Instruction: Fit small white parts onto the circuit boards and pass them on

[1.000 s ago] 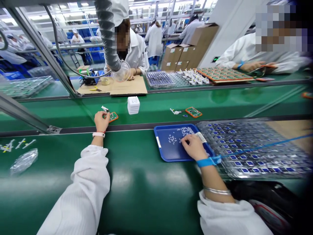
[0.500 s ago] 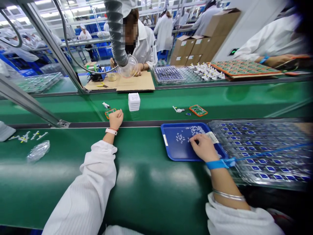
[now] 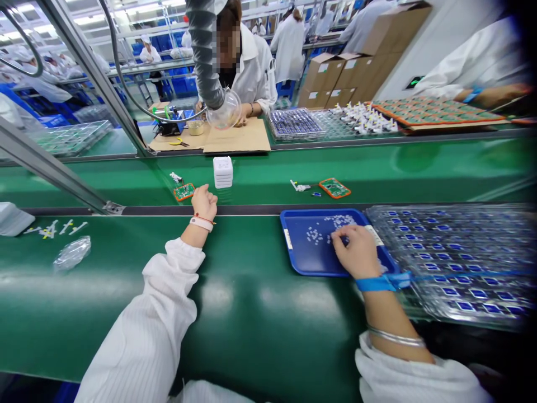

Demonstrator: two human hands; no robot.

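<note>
My left hand point(image 3: 204, 202) is curled into a loose fist at the far edge of the green bench point(image 3: 251, 313). It sits just right of a small green circuit board in an orange frame point(image 3: 183, 192), and nothing shows in it. My right hand point(image 3: 356, 252) rests inside a blue tray point(image 3: 296, 257). Its fingertips are bent down and pinched among several tiny white parts point(image 3: 319, 232). A blue strap point(image 3: 377, 281) circles that wrist.
A white stack of small blocks point(image 3: 222, 172) and a second framed board point(image 3: 334, 188) lie on the green belt beyond. Clear trays of blue components point(image 3: 453, 257) sit to the right. A plastic bag point(image 3: 72, 253) lies left. A person point(image 3: 251, 61) works opposite, beside a grey hose point(image 3: 203, 50).
My left hand has shifted from the left of the framed board to its right side and closed into a fist. My right hand has stayed in the blue tray, picking among the white parts.
</note>
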